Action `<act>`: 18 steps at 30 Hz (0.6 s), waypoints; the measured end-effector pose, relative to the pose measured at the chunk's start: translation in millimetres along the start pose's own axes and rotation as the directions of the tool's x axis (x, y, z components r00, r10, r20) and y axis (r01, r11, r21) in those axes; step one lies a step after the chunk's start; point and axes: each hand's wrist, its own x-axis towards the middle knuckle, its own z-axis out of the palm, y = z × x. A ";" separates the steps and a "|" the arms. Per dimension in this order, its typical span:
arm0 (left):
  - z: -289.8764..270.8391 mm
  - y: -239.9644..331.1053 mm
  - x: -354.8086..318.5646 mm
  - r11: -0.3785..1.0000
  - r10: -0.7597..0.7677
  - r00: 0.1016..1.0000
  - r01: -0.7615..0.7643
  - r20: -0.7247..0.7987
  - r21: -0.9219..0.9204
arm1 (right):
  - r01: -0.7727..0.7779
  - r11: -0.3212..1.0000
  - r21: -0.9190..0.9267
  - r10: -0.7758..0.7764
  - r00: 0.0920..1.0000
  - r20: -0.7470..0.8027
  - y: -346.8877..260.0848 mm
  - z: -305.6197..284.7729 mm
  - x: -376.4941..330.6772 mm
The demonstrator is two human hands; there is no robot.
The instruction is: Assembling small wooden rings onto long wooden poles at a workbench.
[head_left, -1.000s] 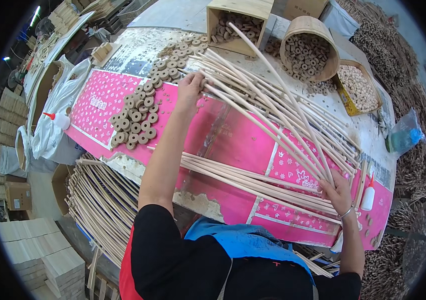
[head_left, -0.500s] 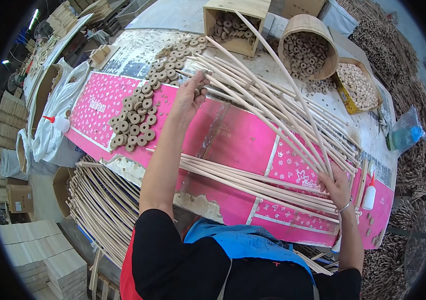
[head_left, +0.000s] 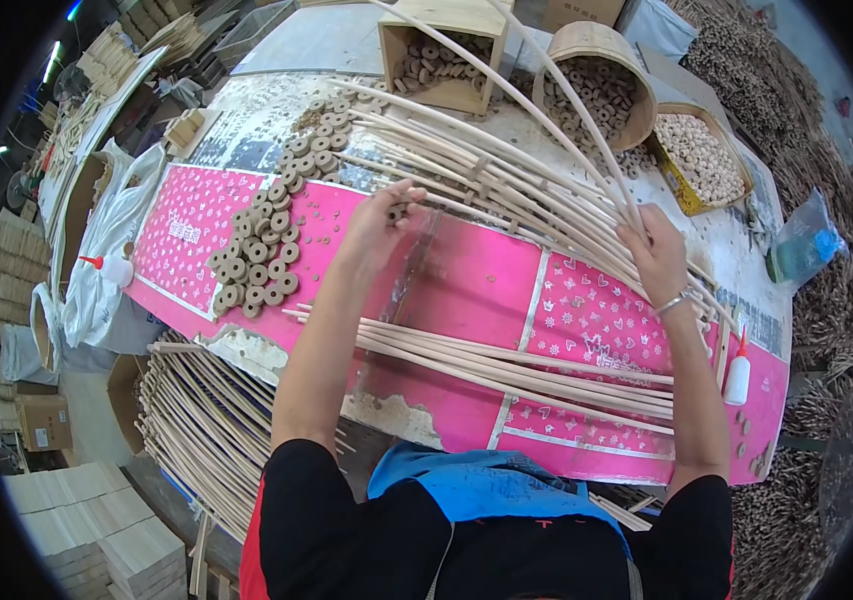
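Note:
My right hand [head_left: 659, 262] is closed round the near ends of a few long, pale wooden rods [head_left: 557, 133], which slant up and away to the far left. Under them a bundle of similar rods [head_left: 507, 190] lies across the table, with some brown rings among them. My left hand [head_left: 383, 222], fingers curled, is over the pink sheet near the bundle's left end. A small brown wooden ring [head_left: 397, 212] shows partly between its fingers. Left of that hand, many loose wooden rings [head_left: 265, 240] are heaped. Closer to me lies a second row of rods [head_left: 517, 372].
At the back are a wooden box [head_left: 394, 42] and a wooden tub [head_left: 559, 45], both holding rings, and a yellow tray [head_left: 682, 190] of pale beads. Glue bottles [head_left: 738, 378] stand at both sides. More rods [head_left: 197, 420] fill a container below left.
My right hand has moved up and away from me, carrying the rods' near ends. My left hand has dropped slightly toward me, off the bundle's end. The view has shifted a little.

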 end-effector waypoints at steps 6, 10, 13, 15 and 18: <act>-41.7 17.9 1.5 0.992 0.117 0.989 -0.120 -0.091 -0.030 | -0.546 0.812 0.204 0.448 0.809 0.382 -41.1 -34.9 -43.5; -49.9 22.5 9.9 0.985 0.146 0.969 -0.161 -0.200 -0.063 | -0.460 0.880 0.121 0.396 0.849 0.350 -47.4 -47.5 -82.3; -48.1 23.1 11.4 0.976 0.152 0.952 -0.187 -0.267 -0.109 | -0.512 0.847 0.145 0.427 0.817 0.388 -57.3 -50.2 -99.5; -43.6 20.9 9.8 0.974 0.162 0.946 -0.198 -0.280 -0.105 | -0.527 0.840 0.132 0.443 0.806 0.394 -63.1 -49.0 -103.2; -39.8 18.5 10.8 0.967 0.188 0.947 -0.225 -0.262 -0.122 | -0.557 0.817 0.150 0.466 0.790 0.399 -62.8 -42.5 -109.8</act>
